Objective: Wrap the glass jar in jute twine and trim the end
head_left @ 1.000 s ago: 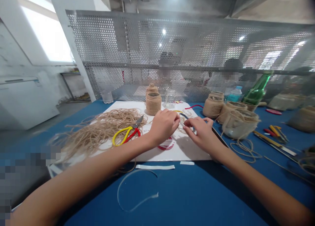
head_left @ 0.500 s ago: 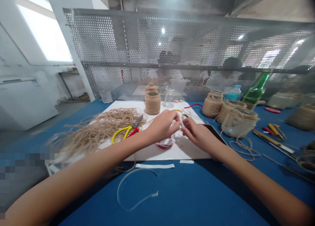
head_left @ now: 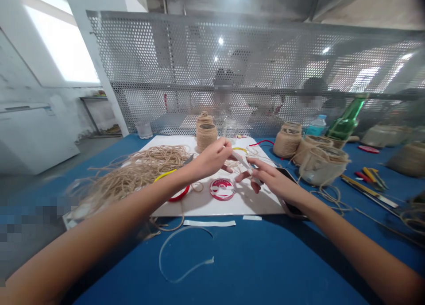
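Observation:
My left hand (head_left: 210, 158) and my right hand (head_left: 269, 179) are raised a little above the white board (head_left: 199, 204). A short white strip of tape (head_left: 244, 164) is stretched between them. The left fingers pinch its upper end and the right fingers its lower end. Below the hands, a red and white tape roll (head_left: 222, 189) lies flat on the board. Yellow and red handled scissors (head_left: 172, 185) lie under my left forearm, partly hidden.
A loose pile of jute twine (head_left: 133, 174) covers the board's left side. Twine-wrapped jars (head_left: 206, 137) stand behind, with more jars (head_left: 287, 142), a green bottle (head_left: 345, 121) and tools (head_left: 370, 175) at right. White tape strips (head_left: 209, 223) lie on the blue table. Behind a perforated screen (head_left: 252, 70) sit other people.
Both hands have lifted off the tape roll and drawn apart, with a white strip now stretched between them. The roll, hidden under my left hand before, lies in plain view.

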The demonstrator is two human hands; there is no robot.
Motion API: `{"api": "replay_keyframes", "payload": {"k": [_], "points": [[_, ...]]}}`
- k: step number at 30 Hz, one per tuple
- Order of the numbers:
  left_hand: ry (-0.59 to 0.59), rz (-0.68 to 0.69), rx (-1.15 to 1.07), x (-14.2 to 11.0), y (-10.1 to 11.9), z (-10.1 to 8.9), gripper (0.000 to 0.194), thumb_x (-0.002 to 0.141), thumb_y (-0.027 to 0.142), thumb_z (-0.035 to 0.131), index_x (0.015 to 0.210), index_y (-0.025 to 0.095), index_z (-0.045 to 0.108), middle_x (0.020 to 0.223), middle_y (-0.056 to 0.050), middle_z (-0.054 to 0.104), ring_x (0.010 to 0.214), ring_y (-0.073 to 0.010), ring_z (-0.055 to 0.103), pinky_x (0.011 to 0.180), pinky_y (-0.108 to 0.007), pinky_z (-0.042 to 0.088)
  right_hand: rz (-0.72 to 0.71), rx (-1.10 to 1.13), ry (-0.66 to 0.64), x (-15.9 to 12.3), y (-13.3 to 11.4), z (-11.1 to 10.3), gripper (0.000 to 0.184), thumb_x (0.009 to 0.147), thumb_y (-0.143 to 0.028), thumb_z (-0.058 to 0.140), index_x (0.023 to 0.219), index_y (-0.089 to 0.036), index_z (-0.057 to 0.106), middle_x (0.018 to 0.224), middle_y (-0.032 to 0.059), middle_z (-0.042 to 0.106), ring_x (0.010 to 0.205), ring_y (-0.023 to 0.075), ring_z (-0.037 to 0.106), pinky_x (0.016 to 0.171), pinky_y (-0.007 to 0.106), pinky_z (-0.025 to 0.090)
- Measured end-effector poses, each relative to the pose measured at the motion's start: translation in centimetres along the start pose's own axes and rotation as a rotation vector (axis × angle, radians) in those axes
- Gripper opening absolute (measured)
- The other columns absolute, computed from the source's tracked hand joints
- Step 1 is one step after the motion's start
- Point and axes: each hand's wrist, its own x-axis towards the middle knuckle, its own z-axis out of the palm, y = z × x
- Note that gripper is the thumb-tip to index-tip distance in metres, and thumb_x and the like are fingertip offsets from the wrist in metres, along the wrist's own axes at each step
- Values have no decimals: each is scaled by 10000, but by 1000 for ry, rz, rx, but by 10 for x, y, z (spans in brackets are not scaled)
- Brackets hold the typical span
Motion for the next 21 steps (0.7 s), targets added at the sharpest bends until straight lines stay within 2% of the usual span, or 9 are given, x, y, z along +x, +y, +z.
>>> {"api": "replay_keyframes", "payload": {"k": [3, 5, 9, 13, 17, 21], "points": [[-8, -11, -9, -2, 8, -5, 104, 880, 216, 265, 784, 190, 294, 917, -91, 532, 884, -149, 571, 563, -232, 511, 12, -43, 45, 0, 1, 0, 406, 854, -223, 330, 1252, -152, 370, 791, 27, 673, 600, 137, 481, 668, 288, 401], [-4, 18, 73, -6, 13, -7, 106, 874, 224, 285, 781, 184, 319, 913, -78, 526, 847, -138, 555, 584, -242, 487, 12, -46, 104, 1, 2, 1, 437, 837, -196, 318, 1267, -129, 365, 774, 24, 673, 590, 135, 453, 651, 281, 388], [34, 173, 479, -19, 21, -2, 65, 837, 197, 342, 789, 177, 380, 876, -34, 541, 754, -123, 489, 659, -285, 413, 28, -68, 269, 6, 5, 2, 526, 794, -174, 307, 1311, -75, 326, 721, 20, 657, 546, 128, 419, 586, 262, 369], [59, 250, 781, -30, 26, 10, 102, 826, 215, 350, 786, 164, 429, 773, -26, 496, 681, -131, 426, 597, -271, 348, -18, -126, 316, 12, 11, 2, 520, 786, -203, 286, 1280, -56, 362, 644, 12, 607, 582, 135, 492, 566, 244, 378], [-5, 300, 847, -40, 34, 16, 88, 794, 179, 354, 748, 162, 428, 707, -17, 471, 632, -126, 391, 566, -259, 319, -16, -216, 348, 14, 15, -11, 489, 759, -188, 278, 1206, -73, 438, 625, 4, 563, 557, 134, 479, 542, 238, 366], [-9, 320, 783, -51, 44, 7, 82, 797, 172, 358, 737, 167, 413, 714, -11, 467, 626, -120, 371, 574, -254, 319, 1, -372, 390, 14, 22, -31, 433, 760, -174, 265, 1112, -102, 507, 633, 18, 557, 568, 152, 469, 570, 255, 362]]}}
